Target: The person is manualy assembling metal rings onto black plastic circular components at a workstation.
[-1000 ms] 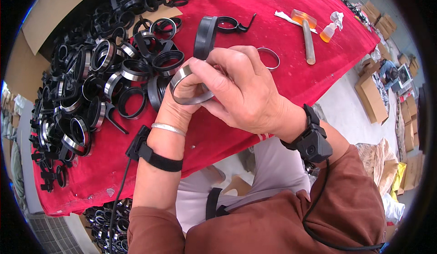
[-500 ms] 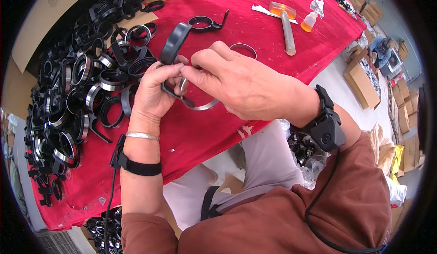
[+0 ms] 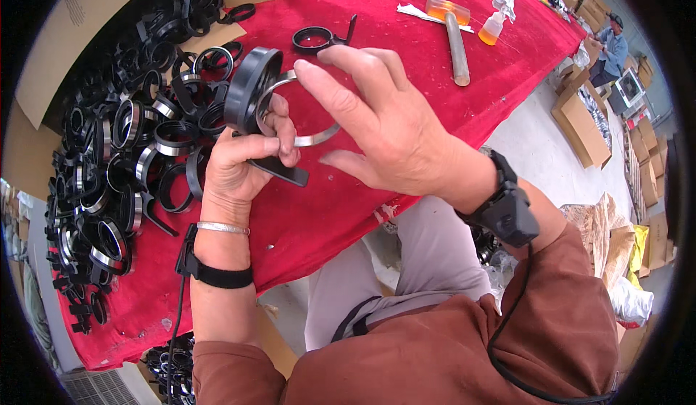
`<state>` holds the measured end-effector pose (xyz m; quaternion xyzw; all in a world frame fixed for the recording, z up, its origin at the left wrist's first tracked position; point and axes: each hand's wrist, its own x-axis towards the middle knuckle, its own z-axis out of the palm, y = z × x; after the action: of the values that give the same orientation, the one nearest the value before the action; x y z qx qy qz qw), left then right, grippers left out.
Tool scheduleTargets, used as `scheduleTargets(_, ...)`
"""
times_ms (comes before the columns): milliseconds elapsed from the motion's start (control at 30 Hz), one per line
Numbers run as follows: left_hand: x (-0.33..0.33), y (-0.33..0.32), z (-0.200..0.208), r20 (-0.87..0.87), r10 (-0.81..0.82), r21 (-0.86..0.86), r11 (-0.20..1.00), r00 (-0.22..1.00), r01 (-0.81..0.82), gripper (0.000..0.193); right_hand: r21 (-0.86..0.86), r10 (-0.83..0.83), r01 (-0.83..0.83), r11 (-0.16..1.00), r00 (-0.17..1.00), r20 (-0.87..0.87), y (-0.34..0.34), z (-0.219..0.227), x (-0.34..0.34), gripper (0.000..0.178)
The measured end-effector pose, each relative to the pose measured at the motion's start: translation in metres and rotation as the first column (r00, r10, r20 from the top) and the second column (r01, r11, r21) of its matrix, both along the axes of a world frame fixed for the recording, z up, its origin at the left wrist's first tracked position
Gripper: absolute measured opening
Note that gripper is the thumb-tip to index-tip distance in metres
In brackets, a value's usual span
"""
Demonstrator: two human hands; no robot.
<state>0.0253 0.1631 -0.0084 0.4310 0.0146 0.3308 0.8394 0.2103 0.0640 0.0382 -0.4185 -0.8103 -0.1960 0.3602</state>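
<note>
My left hand is closed around a black ring with a flat tab, held tilted above the red-covered table. The tab's end sticks out below my fingers. A thin silver metal ring leans against the open side of the black ring, by my left fingertips. My right hand is beside it with fingers spread, the index fingertip close to the silver ring's upper edge; whether it touches cannot be made out. Beyond the hands, a black ring with an upright arm lies on the cloth.
A heap of black and silver rings covers the table's left side, by cardboard. Farther right lie a hammer with an amber head and a small bottle of orange liquid. Another person is near cartons.
My right fingers have spread from a pinch near the silver ring. My left hand has turned the black ring, so its open side now faces right with the silver ring against it.
</note>
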Motion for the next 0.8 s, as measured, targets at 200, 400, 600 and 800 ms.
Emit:
scheduleTargets(200, -0.003, 0.001, -0.004, -0.089, 0.01, 0.041, 0.999, 0.996, -0.006, 0.041, 0.155, 0.039, -0.057, 0.986, 0.993, 0.114, 0.017, -0.004, 0.003, 0.066)
scheduleTargets(400, 0.001, 0.0, -0.004, -0.179, 0.054, 0.065, 0.997, 0.982, -0.044, 0.04, -0.033, 0.01, -0.008, 0.999, 0.997, 0.075, 0.01, -0.001, 0.004, 0.067)
scheduleTargets(600, 0.004, -0.006, 0.003, -0.146, 0.004, 0.081, 0.997, 0.989, 0.008, 0.034, -0.23, -0.094, 0.081, 0.97, 0.995, -0.046, -0.001, -0.012, 0.022, 0.065)
scheduleTargets(800, 0.008, -0.003, -0.002, -0.252, 0.029, 0.011, 1.0, 0.967, -0.027, 0.029, -0.513, -0.23, 0.06, 0.856, 0.934, -0.275, -0.001, -0.014, 0.032, 0.07)
